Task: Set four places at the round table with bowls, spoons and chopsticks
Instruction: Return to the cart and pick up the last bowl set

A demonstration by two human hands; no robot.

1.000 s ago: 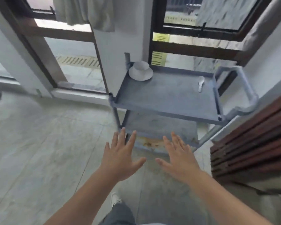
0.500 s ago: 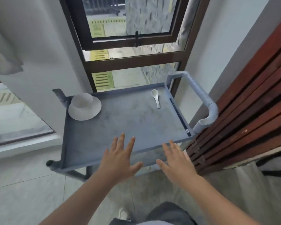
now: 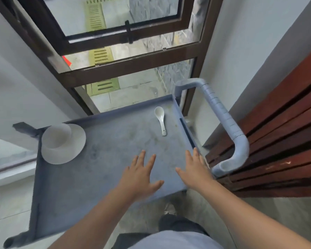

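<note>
Fetching is in hand: left hand point(image 3: 139, 174) and right hand point(image 3: 196, 170) are held flat, empty; next, the spoon point(image 3: 161, 120) at 12 o'clock must be pinched.

bare forearms, no sleeves in view; left hand point(image 3: 139, 177) and right hand point(image 3: 196, 169) bare, light grey shirt point(image 3: 178, 239), dark trousers point(image 3: 180, 224), shoe point(image 3: 169, 209) blurred.

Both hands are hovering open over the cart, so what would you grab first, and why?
Probably the right hand should reach forward for the white spoon: it lies loose on the cart top, ahead of that hand, and both hands are empty. The left hand could then take the bowl.
</note>
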